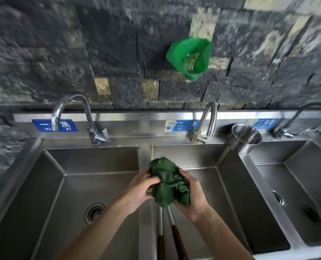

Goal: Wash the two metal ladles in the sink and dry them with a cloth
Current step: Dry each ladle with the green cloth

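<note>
Dark stone wall behind a stainless three-basin sink (pixel 144 158), w/ a green strainer basket (pixel 190 58) hung up high and a steel cup (pixel 245 140) on the ledge to the right of the hands. Both hands sit over the divider between left and middle basins. Left hand (pixel 139 190) and right hand (pixel 190 196) are each curled round a bunched green cloth (pixel 168 182), which wraps the bowl ends of the two ladles (pixel 165 218). Bowls are hidden inside the cloth; shafts drop out below the grip toward the viewer, ending in dark wooden handles. Looks like the drying stage, approx. near the end. Ladles are stiff, prob. light, and slick if wet, so hold via the cloth; cloth is soft and bunches easily.
</note>
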The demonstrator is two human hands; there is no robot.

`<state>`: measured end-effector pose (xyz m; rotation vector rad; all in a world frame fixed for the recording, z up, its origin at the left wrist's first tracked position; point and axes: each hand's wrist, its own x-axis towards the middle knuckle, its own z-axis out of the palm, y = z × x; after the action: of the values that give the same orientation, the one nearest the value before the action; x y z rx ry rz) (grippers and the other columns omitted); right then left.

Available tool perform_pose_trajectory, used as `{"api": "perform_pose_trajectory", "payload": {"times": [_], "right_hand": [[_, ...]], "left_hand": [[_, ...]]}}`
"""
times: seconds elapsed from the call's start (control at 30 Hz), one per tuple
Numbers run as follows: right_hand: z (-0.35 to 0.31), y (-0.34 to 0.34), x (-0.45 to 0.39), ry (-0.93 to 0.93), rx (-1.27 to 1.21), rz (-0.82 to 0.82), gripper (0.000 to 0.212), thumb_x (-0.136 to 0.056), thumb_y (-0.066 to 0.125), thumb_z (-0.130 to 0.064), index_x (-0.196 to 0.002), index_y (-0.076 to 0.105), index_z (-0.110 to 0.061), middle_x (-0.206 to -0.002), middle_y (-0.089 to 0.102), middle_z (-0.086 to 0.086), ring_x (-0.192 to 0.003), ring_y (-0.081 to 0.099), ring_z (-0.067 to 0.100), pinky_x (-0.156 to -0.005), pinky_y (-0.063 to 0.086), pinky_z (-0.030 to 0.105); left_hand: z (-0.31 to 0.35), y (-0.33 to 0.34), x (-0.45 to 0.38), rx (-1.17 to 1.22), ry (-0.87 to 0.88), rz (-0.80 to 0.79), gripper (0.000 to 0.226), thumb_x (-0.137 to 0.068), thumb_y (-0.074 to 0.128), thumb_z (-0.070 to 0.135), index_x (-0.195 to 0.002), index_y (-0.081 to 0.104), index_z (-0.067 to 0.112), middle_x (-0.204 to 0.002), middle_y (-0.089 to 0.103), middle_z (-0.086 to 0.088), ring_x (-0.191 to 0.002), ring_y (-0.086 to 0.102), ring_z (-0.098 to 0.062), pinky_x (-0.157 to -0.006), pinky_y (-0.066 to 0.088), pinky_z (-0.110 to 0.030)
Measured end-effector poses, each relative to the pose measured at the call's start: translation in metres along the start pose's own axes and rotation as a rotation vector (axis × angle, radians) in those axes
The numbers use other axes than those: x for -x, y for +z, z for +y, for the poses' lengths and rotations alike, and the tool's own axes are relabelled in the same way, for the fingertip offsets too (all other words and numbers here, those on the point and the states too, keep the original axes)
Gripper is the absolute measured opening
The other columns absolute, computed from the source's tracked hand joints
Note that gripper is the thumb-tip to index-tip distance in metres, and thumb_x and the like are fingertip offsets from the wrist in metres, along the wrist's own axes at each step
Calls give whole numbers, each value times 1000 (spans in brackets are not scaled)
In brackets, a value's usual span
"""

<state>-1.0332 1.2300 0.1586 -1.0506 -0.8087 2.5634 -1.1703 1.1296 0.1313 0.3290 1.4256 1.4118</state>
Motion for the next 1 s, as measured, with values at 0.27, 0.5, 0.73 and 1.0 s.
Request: {"api": "perform_pose_trajectory", "payload": {"times": [0.27,0.5,0.73,1.0], "right_hand": [[23,74,57,-80,296,-73,57,-101,44,-53,-126,71,-9,-123,73,18,-118,68,33,-95,52,43],[48,103,93,-442,602,-189,36,-91,75,-15,-127,67,-16,-119,74,15,-113,71,33,-90,58,39],[50,137,126,-460,166,-69,44,-106,44,-36,-121,69,-4,-119,75,16,-109,73,26,-78,62,34],[68,168,144,-574,326,33,35,-103,53,-42,-110,75,-15,-104,79,8,-96,77,22,-80,63,38]], "left_hand": [[53,-15,82,-200,310,213,15,-91,72,14,-104,68,21,-95,77,5,-85,73,-2,-70,56,-15],[91,-33,140,-142,398,179,27,-86,78,15,-109,65,14,-103,76,-6,-94,74,-16,-80,60,-31],[115,-75,187,210,276,-19,39,-86,72,10,-122,63,0,-115,73,-19,-104,72,-31,-76,63,-38],[96,-112,213,299,243,-112,62,-83,78,29,-137,48,21,-140,58,-19,-121,64,-34,-91,58,-52]]}}
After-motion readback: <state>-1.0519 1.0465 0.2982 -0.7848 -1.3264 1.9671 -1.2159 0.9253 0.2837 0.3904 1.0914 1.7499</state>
